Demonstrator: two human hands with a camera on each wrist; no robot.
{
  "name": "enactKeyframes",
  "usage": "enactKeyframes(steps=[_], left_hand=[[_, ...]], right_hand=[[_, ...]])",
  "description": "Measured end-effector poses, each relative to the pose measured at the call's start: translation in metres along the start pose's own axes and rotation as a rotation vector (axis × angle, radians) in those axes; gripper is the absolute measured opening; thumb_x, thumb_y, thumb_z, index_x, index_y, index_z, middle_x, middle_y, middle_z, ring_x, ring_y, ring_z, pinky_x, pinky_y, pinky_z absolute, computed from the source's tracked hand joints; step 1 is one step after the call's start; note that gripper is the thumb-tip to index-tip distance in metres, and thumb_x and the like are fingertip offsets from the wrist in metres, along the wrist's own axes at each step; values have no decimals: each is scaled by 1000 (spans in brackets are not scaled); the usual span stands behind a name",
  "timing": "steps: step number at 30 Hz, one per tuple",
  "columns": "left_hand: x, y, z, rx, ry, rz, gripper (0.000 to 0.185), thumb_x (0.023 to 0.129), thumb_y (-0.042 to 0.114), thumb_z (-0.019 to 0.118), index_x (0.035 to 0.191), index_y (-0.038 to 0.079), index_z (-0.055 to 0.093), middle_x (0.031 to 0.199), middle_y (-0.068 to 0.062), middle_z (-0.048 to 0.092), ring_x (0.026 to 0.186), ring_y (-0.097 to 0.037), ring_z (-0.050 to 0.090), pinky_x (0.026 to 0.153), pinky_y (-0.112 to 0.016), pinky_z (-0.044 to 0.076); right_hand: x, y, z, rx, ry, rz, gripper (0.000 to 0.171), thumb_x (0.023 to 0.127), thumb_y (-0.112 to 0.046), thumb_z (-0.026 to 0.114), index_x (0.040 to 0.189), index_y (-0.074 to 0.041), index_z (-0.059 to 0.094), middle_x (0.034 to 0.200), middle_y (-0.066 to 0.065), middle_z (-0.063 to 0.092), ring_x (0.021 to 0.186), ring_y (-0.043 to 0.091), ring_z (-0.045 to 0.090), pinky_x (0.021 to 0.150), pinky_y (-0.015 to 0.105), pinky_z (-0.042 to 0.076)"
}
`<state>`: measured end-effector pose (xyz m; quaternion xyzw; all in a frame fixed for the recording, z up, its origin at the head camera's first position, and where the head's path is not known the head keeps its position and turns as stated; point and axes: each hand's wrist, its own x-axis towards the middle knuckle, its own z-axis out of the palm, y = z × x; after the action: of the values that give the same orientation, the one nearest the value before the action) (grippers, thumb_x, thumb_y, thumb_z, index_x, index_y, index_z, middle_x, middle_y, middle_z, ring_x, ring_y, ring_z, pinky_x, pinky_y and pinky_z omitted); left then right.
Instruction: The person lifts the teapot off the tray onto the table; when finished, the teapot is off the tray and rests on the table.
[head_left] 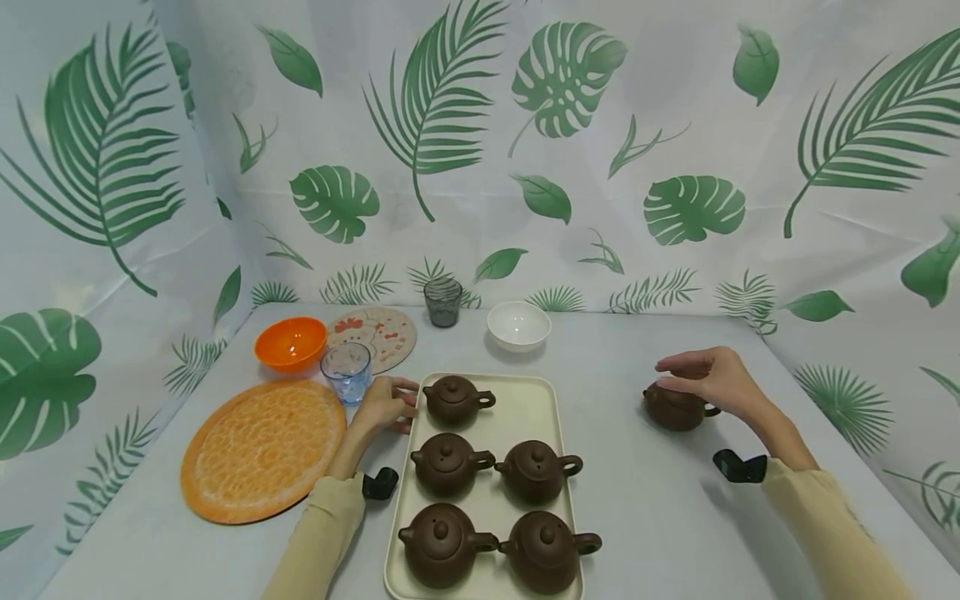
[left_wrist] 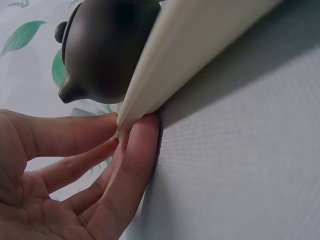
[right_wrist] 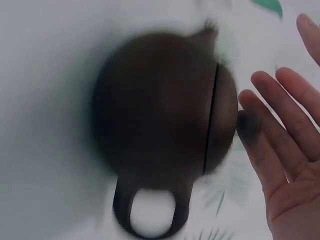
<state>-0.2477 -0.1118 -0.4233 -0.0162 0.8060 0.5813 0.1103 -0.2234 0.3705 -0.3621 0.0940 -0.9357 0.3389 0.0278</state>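
A cream rectangular tray (head_left: 519, 402) carries several dark brown teapots, one of them the far-left teapot (head_left: 453, 400). My left hand (head_left: 387, 406) is at the tray's far-left edge. In the left wrist view its thumb and fingers (left_wrist: 137, 145) pinch the tray's rim (left_wrist: 131, 102), close below a teapot's spout (left_wrist: 73, 92). Off to the right, another brown teapot (head_left: 675, 408) stands on the table. My right hand (head_left: 708, 377) hovers over it. In the right wrist view the fingers (right_wrist: 280, 120) are extended beside the lid's knob (right_wrist: 248, 125), with nothing gripped.
Left of the tray lie an orange round mat (head_left: 262, 450), a blue glass (head_left: 347, 373), an orange bowl (head_left: 291, 345) and a patterned round mat (head_left: 386, 333). Behind the tray stand a grey glass (head_left: 442, 302) and a white bowl (head_left: 518, 325). A leaf-printed curtain (head_left: 465, 225) encloses the table.
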Motion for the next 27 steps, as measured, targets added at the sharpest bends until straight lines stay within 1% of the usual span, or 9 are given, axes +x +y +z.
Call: enactKeyframes(steps=[1, 3, 5, 6, 8, 14, 19, 22, 27], left_hand=[[0, 0, 0, -1, 2, -2, 43, 76, -17, 61, 118, -9, 61, 90, -17, 64, 64, -17, 60, 50, -30, 58], [-1, 0, 0, 4, 0, -1, 43, 75, -17, 61, 118, -9, 61, 89, -17, 63, 65, -17, 60, 50, -29, 57], [-1, -1, 0, 1, 4, -6, 43, 75, -17, 62, 118, -9, 61, 89, -16, 63, 65, -17, 60, 49, -29, 57], [-1, -1, 0, 2, 5, -6, 43, 75, -17, 62, 117, -9, 61, 88, -16, 63, 65, -17, 60, 49, -29, 57], [-1, -1, 0, 8, 5, -3, 43, 75, -17, 63, 118, -9, 61, 89, -16, 63, 65, -17, 60, 49, -29, 57], [-1, -1, 1, -5, 8, -1, 44, 75, -17, 62, 118, -9, 61, 87, -15, 63, 61, -17, 60, 49, -30, 57], [-1, 0, 1, -5, 12, -3, 44, 75, -17, 62, 118, -8, 61, 89, -16, 63, 62, -17, 61, 50, -30, 57], [-1, 0, 1, 1, 15, -1, 44, 75, -16, 63, 118, -8, 62, 90, -17, 64, 64, -18, 61, 50, -30, 58], [-2, 0, 0, 6, 17, -4, 44, 75, -16, 63, 118, -7, 62, 90, -16, 63, 64, -18, 61, 49, -30, 57]], right_hand=[[4, -5, 6, 8, -3, -14, 43, 84, -30, 74, 113, 2, 69, 110, 20, 69, 98, 21, 68, 76, 23, 57], [10, -16, 20, 24, -21, -37, 43, 84, -29, 74, 112, 2, 69, 109, 19, 69, 101, 31, 67, 79, 31, 59], [17, -27, 33, 41, -44, -60, 43, 83, -29, 75, 111, 3, 69, 107, 18, 70, 101, 34, 66, 82, 39, 58], [20, -32, 40, 53, -53, -72, 42, 82, -28, 76, 110, 2, 70, 106, 18, 70, 101, 34, 66, 82, 40, 58], [27, -44, 53, 85, -72, -104, 40, 81, -25, 77, 109, 2, 71, 105, 17, 71, 99, 32, 67, 83, 41, 58], [47, -73, 82, 149, -133, -200, 35, 82, -19, 76, 107, 4, 71, 102, 16, 71, 94, 26, 69, 79, 35, 59], [62, -94, 100, 168, -168, -265, 35, 82, -18, 76, 105, 7, 70, 99, 17, 72, 92, 27, 70, 79, 36, 59], [69, -104, 109, 157, -185, -297, 35, 81, -17, 76, 105, 7, 70, 98, 16, 72, 90, 27, 70, 79, 36, 59], [76, -115, 123, 159, -231, -323, 35, 81, -17, 77, 105, 8, 70, 97, 15, 72, 89, 25, 70, 79, 33, 59]])
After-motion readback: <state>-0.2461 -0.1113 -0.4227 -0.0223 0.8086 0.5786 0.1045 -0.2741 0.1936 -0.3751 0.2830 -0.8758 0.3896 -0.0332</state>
